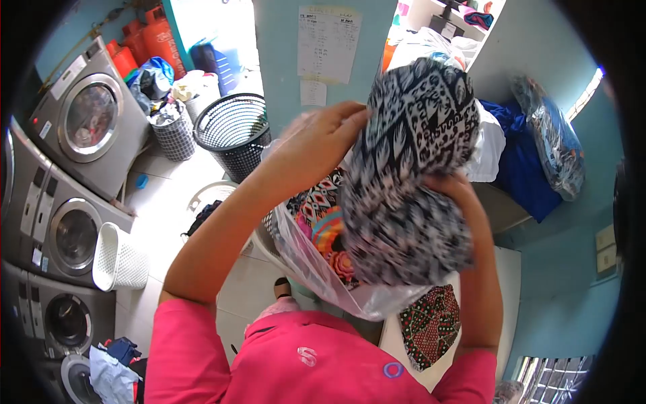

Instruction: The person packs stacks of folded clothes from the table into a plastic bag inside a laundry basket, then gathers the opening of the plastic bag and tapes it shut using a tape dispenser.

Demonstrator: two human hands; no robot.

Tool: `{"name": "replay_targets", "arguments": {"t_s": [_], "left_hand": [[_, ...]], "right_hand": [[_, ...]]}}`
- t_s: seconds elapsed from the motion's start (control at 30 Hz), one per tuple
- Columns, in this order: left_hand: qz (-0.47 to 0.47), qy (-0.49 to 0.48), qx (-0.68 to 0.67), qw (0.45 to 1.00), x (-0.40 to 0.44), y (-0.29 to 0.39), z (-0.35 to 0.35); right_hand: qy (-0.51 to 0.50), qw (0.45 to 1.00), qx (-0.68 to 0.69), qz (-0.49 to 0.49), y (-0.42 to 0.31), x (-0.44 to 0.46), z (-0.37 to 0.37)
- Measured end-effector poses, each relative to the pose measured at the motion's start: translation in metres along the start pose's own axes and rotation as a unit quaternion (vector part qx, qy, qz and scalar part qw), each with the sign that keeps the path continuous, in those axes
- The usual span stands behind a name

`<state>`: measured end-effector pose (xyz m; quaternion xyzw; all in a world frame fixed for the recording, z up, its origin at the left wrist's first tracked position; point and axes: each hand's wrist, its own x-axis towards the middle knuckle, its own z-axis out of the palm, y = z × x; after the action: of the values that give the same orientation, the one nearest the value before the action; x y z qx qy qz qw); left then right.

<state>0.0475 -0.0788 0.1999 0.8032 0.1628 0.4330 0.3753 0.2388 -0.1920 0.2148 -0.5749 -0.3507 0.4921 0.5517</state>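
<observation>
A black-and-white patterned cloth (420, 114) hangs bunched in front of me, its lower part blurred by motion. My left hand (326, 131) is at its upper left edge, fingers bent against the fabric. On the other side, my right hand (449, 190) grips the cloth around its middle, with the fingertips partly hidden in the folds. Below it, a clear plastic bag (306, 269) gapes around a colourful patterned fabric (330, 236). A dark red, green and white patterned cloth (431, 330) lies on the white surface near my right forearm.
Grey front-loading machines (75, 236) line the left side. A black basket (232, 135), a white basket (121, 259) and a checked hamper (173, 135) stand on the floor. Blue fabric (521, 161) and a plastic-wrapped bundle (555, 145) lie at right. Papers (328, 44) hang ahead.
</observation>
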Motion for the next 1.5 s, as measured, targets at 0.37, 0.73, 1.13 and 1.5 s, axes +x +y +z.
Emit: {"name": "replay_targets", "arguments": {"t_s": [0.37, 0.73, 1.13, 1.5], "left_hand": [[-0.209, 0.039, 0.165, 0.963, -0.085, -0.064, -0.046], [-0.236, 0.005, -0.220, 0.947, -0.073, -0.090, -0.087], [-0.235, -0.094, -0.198, 0.947, -0.065, -0.095, -0.085], [-0.210, -0.074, -0.189, 0.956, -0.067, -0.097, -0.077]], "right_hand": [[0.116, 0.965, 0.012, 0.234, -0.005, -0.042, 0.015], [0.042, 0.955, 0.081, 0.282, 0.038, 0.058, 0.079], [0.047, 0.955, -0.273, 0.107, 0.142, 0.101, 0.133], [-0.064, 0.951, -0.257, 0.161, 0.189, 0.117, 0.138]]}}
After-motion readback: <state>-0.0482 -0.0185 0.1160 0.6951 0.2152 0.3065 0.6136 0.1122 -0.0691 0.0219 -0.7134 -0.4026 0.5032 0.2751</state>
